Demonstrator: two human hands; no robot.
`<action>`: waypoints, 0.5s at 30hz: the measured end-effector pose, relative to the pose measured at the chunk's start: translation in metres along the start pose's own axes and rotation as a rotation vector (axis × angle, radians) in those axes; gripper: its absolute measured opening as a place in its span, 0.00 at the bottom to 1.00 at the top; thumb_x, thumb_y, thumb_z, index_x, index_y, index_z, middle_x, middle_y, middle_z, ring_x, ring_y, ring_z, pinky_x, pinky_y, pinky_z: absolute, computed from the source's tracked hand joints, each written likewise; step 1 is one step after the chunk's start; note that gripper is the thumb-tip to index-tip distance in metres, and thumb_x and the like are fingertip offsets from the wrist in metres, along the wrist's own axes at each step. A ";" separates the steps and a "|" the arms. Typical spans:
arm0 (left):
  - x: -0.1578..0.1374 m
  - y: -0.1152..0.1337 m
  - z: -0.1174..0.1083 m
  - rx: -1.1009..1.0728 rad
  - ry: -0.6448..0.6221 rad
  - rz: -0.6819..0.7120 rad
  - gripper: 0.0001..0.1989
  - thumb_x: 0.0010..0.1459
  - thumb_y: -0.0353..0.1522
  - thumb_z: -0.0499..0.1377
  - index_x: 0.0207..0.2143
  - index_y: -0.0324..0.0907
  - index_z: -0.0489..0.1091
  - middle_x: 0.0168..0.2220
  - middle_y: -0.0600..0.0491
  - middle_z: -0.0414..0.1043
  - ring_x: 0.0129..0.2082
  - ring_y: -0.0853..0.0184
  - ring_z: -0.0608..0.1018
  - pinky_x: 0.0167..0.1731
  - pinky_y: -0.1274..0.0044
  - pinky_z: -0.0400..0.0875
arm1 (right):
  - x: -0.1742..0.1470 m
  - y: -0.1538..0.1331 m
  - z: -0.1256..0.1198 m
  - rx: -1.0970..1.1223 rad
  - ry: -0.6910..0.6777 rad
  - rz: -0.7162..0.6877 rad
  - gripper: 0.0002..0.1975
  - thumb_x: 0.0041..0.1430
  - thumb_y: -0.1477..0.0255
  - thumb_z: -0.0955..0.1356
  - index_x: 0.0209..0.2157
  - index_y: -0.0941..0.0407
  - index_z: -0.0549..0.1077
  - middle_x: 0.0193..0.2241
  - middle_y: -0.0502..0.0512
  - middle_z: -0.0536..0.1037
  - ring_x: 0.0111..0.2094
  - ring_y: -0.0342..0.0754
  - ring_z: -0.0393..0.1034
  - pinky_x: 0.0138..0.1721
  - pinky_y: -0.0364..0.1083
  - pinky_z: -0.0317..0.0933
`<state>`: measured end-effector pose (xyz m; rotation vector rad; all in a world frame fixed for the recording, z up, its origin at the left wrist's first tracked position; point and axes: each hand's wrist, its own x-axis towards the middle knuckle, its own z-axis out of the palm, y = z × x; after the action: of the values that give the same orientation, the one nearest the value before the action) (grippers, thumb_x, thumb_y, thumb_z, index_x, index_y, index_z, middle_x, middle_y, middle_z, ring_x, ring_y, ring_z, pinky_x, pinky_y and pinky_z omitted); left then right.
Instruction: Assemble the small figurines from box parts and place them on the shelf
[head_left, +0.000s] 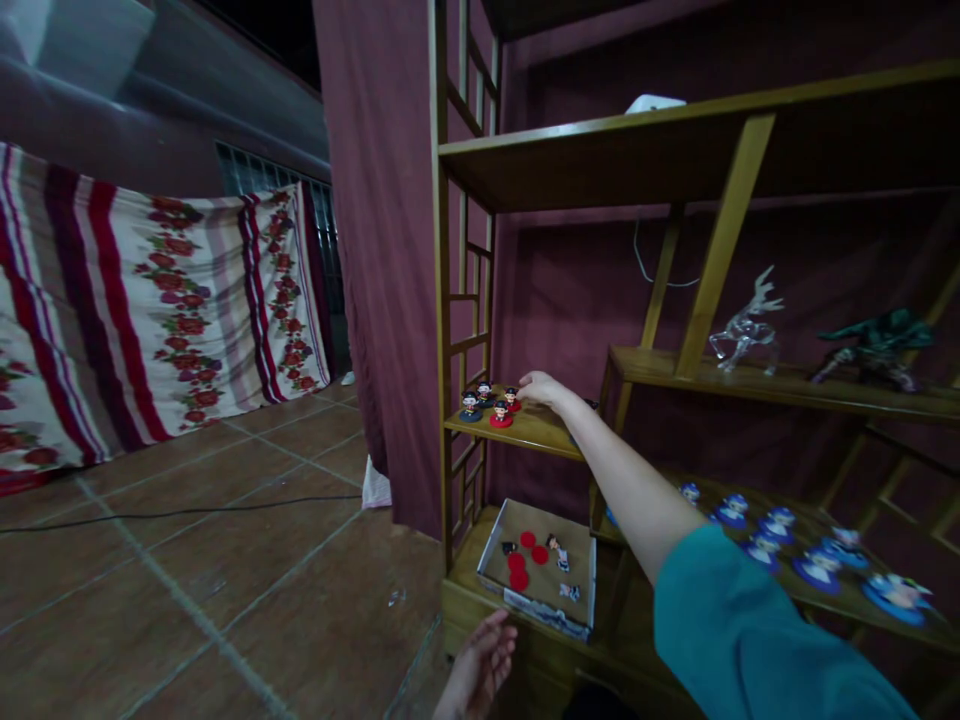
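Note:
My right hand [541,391] reaches onto the middle-left shelf [551,432]. Its fingers are curled together at the right side of a small dark-capped figurine [511,397] on a red round base. Close by stand another red-based figurine [500,412] and two dark-based figurines, one [469,405] in front and one [484,391] behind. Lower down, my left hand [484,660] is open with nothing in it, just in front of a shallow cardboard box [491,590]. In the box lie several red discs [517,579], a loose figurine [558,552] and smaller pieces.
Blue-based figurines [778,523] fill the lower right shelf. Above them stand a clear deer figure [748,325] and a dark green figure [877,345]. A lattice side post [442,300] borders the left shelf. A black cable [187,511] crosses the tiled floor.

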<state>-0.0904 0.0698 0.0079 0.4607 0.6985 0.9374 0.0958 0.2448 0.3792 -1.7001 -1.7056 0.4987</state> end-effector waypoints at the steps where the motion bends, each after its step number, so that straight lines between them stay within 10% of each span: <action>1: 0.000 0.000 0.000 0.003 -0.001 -0.002 0.23 0.46 0.31 0.61 0.46 0.40 0.63 0.36 0.48 0.73 0.30 0.71 0.75 0.31 0.80 0.66 | -0.004 0.000 0.001 0.008 -0.004 -0.013 0.20 0.37 0.73 0.71 0.37 0.61 0.71 0.22 0.49 0.71 0.21 0.39 0.60 0.21 0.38 0.52; 7: -0.002 -0.001 -0.001 0.002 -0.015 0.016 0.22 0.46 0.31 0.61 0.46 0.40 0.64 0.35 0.48 0.73 0.30 0.71 0.75 0.30 0.81 0.66 | -0.026 0.012 0.021 0.112 -0.253 -0.173 0.11 0.37 0.71 0.71 0.27 0.59 0.72 0.20 0.46 0.71 0.23 0.39 0.62 0.25 0.38 0.55; 15: -0.002 0.002 0.002 -0.019 0.061 -0.031 0.23 0.44 0.30 0.62 0.44 0.40 0.64 0.33 0.49 0.74 0.27 0.71 0.75 0.26 0.82 0.66 | -0.025 0.014 0.045 0.227 -0.125 -0.188 0.09 0.35 0.75 0.71 0.26 0.58 0.73 0.22 0.46 0.73 0.25 0.41 0.65 0.30 0.40 0.59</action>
<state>-0.0908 0.0691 0.0117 0.4046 0.7500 0.9311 0.0738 0.2296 0.3334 -1.3586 -1.8001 0.6939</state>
